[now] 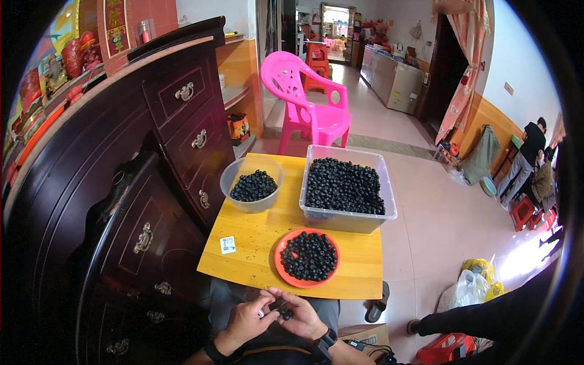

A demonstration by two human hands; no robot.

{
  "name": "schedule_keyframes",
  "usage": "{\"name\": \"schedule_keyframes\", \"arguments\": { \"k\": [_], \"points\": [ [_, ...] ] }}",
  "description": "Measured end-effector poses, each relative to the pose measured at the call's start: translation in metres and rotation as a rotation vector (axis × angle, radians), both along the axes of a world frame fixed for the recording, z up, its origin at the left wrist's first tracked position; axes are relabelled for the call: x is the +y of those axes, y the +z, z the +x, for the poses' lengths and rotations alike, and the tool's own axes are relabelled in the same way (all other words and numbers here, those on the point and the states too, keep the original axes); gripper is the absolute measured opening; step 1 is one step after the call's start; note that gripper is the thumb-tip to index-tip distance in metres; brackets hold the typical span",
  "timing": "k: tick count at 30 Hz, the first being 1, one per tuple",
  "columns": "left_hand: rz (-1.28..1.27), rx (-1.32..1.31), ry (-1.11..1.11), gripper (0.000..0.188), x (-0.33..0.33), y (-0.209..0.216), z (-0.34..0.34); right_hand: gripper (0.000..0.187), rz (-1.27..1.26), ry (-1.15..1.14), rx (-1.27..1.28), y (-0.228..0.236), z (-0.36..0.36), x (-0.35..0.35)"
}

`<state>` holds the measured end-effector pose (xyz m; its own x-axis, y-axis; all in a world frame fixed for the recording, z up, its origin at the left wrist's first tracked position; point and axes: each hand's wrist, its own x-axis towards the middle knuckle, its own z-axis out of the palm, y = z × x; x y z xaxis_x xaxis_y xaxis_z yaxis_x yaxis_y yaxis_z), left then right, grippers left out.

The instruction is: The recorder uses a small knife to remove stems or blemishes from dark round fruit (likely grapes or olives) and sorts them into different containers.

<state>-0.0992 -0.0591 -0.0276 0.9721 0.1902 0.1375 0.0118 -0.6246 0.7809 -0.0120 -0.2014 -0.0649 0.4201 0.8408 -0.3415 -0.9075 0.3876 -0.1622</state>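
Both hands meet over my lap, just below the table's near edge. My left hand (246, 320) is closed, with a small white piece (261, 314) between its fingers; a thin dark sliver beyond it is too small to name. In the curled fingers of my right hand (305, 317) lie a few dark round berries (286, 314), close to the left fingertips. Directly ahead, an orange-red plate (280, 267) carries many of the same berries. Behind it stand a clear round tub (227, 185), partly filled, and a large clear rectangular bin (389, 207) heaped with them.
The yellow wooden table (359, 267) has dark crumbs and a white label (227, 245) on it. A dark cabinet (176, 152) borders the left side. A pink chair (325, 121) stands beyond. At right are plastic bags (468, 289), a sandal (378, 304), and people (532, 149) farther off.
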Motion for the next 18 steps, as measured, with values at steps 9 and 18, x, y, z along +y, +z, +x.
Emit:
{"name": "schedule_keyframes", "arguments": {
  "k": [9,18],
  "points": [
    [0.172,0.019,0.017,0.024,0.001,-0.004,-0.003,0.034,-0.003,0.092,-0.071,-0.006,-0.005,0.007],
    [0.044,-0.009,0.08,0.022,0.009,-0.012,-0.007,0.032,0.108,0.144,-0.009,-0.034,-0.008,0.004]
  ]
}}
